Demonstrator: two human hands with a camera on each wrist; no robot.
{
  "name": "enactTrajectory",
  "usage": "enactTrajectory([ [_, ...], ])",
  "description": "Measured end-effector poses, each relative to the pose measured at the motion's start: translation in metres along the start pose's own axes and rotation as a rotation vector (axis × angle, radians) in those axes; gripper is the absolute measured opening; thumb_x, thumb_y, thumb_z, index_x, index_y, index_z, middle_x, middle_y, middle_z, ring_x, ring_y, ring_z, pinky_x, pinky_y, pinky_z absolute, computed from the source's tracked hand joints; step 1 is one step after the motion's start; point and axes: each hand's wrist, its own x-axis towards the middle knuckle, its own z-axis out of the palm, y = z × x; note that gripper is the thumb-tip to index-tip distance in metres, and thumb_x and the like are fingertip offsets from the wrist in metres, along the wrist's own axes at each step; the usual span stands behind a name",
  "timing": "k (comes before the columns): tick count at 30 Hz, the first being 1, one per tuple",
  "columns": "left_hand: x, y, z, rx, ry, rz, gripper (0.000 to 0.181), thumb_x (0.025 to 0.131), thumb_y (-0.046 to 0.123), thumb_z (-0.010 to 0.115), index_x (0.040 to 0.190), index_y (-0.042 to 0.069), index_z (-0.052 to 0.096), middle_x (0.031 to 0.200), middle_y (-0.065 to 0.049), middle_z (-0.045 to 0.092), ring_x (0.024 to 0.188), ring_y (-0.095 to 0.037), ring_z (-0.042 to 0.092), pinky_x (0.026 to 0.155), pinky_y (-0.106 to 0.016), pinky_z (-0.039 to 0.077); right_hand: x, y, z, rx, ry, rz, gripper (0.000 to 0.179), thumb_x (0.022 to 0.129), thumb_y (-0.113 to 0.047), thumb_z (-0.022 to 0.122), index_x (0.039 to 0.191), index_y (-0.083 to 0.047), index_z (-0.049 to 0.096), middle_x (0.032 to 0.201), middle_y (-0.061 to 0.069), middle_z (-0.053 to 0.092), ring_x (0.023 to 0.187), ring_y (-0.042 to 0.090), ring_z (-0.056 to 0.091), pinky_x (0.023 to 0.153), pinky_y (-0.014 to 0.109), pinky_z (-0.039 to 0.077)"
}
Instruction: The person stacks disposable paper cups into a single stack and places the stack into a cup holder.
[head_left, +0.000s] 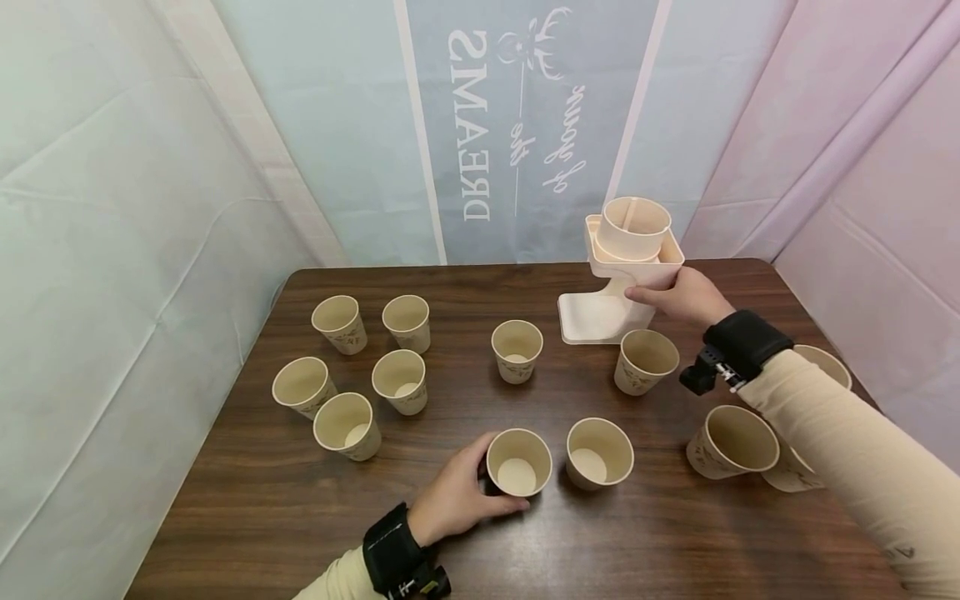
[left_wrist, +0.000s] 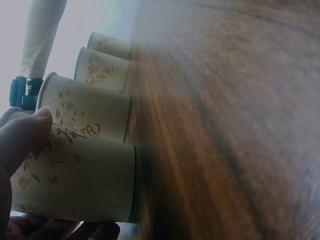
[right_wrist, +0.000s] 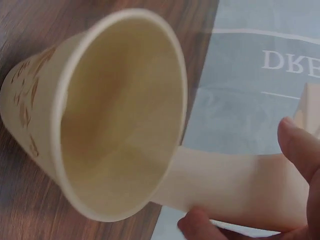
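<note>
My left hand [head_left: 452,497] curls its thumb and fingers round a beige paper cup [head_left: 519,463] standing upright at the table's middle front. In the left wrist view that cup [left_wrist: 75,180] shows a printed leaf pattern, and the thumb lies over its side. At the back right, my right hand [head_left: 692,298] grips the post of a white plastic stand [head_left: 600,317] with a flat base and a square top tray. A white round cup-shaped holder [head_left: 633,242] sits on that tray. Close before the right wrist camera is another paper cup [right_wrist: 120,115], apart from the fingers.
Beside the held cup stands a paper cup [head_left: 598,454]; another [head_left: 517,352] is farther back. Several more, including one cup [head_left: 347,425], cluster on the left. Cups [head_left: 733,442] at right are partly hidden under my right forearm. Fabric walls [head_left: 517,125] border the wooden table [head_left: 300,533].
</note>
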Motion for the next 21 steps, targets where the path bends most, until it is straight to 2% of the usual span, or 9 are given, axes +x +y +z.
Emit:
enactTrajectory([
  [4,0.000,-0.001,0.000,0.006,0.002,0.001,0.072,0.074,0.021,0.094,0.136,0.015,0.057,0.127,0.000,0.065,0.120,-0.021,0.061,0.106,-0.033,0.046,-0.010,-0.008,-0.004,0.055,-0.032,-0.006,0.077,0.095,-0.050,0.067,0.132,0.015,0.048,0.124,0.032,0.055,0.110,0.038,0.052,0.085,0.043,0.046],
  [6,0.000,-0.001,0.000,0.012,0.002,0.002,0.073,0.074,0.022,0.094,0.136,0.014,0.057,0.127,0.000,0.065,0.120,-0.021,0.061,0.105,-0.033,0.047,-0.019,-0.014,-0.008,0.081,-0.025,-0.004,0.081,0.096,-0.049,0.066,0.141,0.013,0.041,0.134,0.034,0.050,0.120,0.041,0.049,0.093,0.049,0.046],
  [9,0.000,-0.001,0.000,0.023,0.003,0.005,0.073,0.075,0.023,0.093,0.137,0.014,0.056,0.128,0.000,0.065,0.120,-0.020,0.061,0.105,-0.034,0.047,-0.036,-0.021,-0.014,0.103,0.010,-0.002,0.090,0.097,-0.047,0.065,0.151,0.013,0.026,0.146,0.039,0.038,0.132,0.049,0.041,0.104,0.060,0.041],
  [12,0.000,-0.001,0.000,0.034,0.003,0.007,0.073,0.075,0.023,0.093,0.137,0.014,0.056,0.128,0.000,0.065,0.120,-0.019,0.061,0.105,-0.034,0.047,-0.056,-0.027,-0.018,0.119,0.060,-0.010,0.100,0.098,-0.045,0.064,0.155,0.015,0.008,0.153,0.044,0.022,0.138,0.057,0.033,0.109,0.068,0.033],
  [14,0.001,0.000,0.000,0.037,0.001,0.009,0.073,0.075,0.023,0.093,0.138,0.014,0.056,0.128,0.000,0.065,0.120,-0.019,0.060,0.105,-0.034,0.047,-0.068,-0.031,-0.017,0.165,0.097,-0.050,0.095,0.098,-0.039,0.066,0.155,0.013,0.011,0.155,0.041,0.023,0.137,0.057,0.036,0.109,0.066,0.035],
  [17,0.001,0.000,-0.001,0.037,-0.002,0.011,0.074,0.075,0.022,0.093,0.138,0.013,0.056,0.128,-0.001,0.065,0.120,-0.018,0.060,0.105,-0.034,0.047,-0.090,-0.034,-0.011,0.227,0.145,-0.131,0.084,0.097,-0.031,0.070,0.155,0.007,0.022,0.154,0.031,0.035,0.135,0.046,0.045,0.110,0.036,0.044],
  [19,0.002,0.000,-0.001,0.044,-0.004,0.014,0.074,0.075,0.023,0.093,0.138,0.013,0.056,0.128,-0.001,0.065,0.120,-0.018,0.060,0.105,-0.033,0.047,-0.105,-0.033,-0.003,0.275,0.168,-0.209,0.074,0.097,-0.023,0.072,0.153,0.003,0.031,0.150,0.024,0.043,0.133,0.030,0.050,0.103,0.019,0.045],
  [21,0.003,0.000,0.000,0.051,-0.004,0.019,0.074,0.076,0.024,0.093,0.138,0.014,0.056,0.129,-0.001,0.065,0.120,-0.017,0.060,0.105,-0.033,0.047,-0.120,-0.030,0.008,0.317,0.185,-0.308,0.066,0.095,-0.011,0.074,0.149,0.002,0.037,0.144,0.017,0.050,0.129,0.015,0.052,0.095,0.006,0.042],
])
